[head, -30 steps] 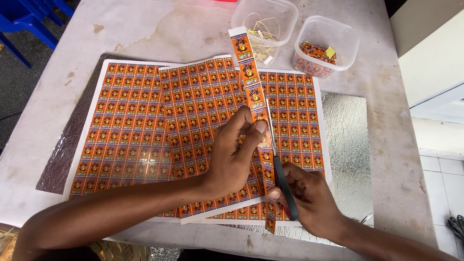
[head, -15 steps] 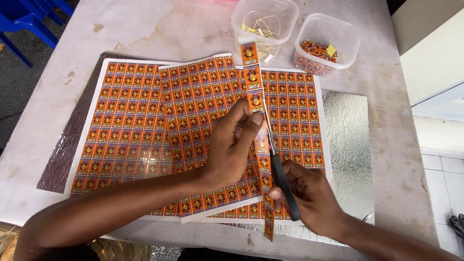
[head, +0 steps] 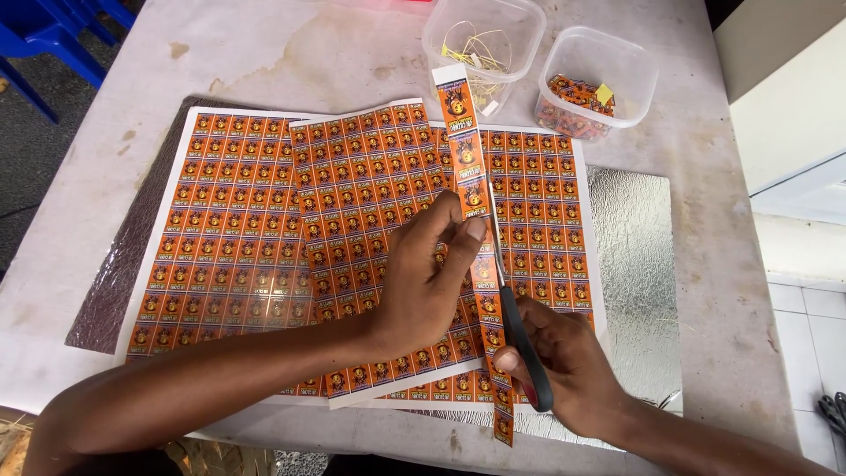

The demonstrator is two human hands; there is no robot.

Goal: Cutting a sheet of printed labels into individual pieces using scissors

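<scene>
A pale table [head: 264, 53] carries foil [head: 630, 264] under orange label sheets [head: 229, 229]; two clear tubs [head: 599, 84] stand at 12 to 1 o'clock. Bare tabletop lies at 9 and 3. The left hand [head: 423, 282] pinches the cut strip [head: 471, 176] mid-length. The right hand [head: 564, 361], at 5 o'clock of it, grips scissors [head: 515, 322] against the strip.

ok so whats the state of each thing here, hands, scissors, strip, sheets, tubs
left hand: pinching the strip
right hand: gripping the scissors
scissors: blades along the strip's edge, mid-cut
strip: lifted, partly cut free
sheets: flat, overlapping
left tub: open, thin yellow offcuts inside
right tub: open, cut orange pieces inside
</scene>
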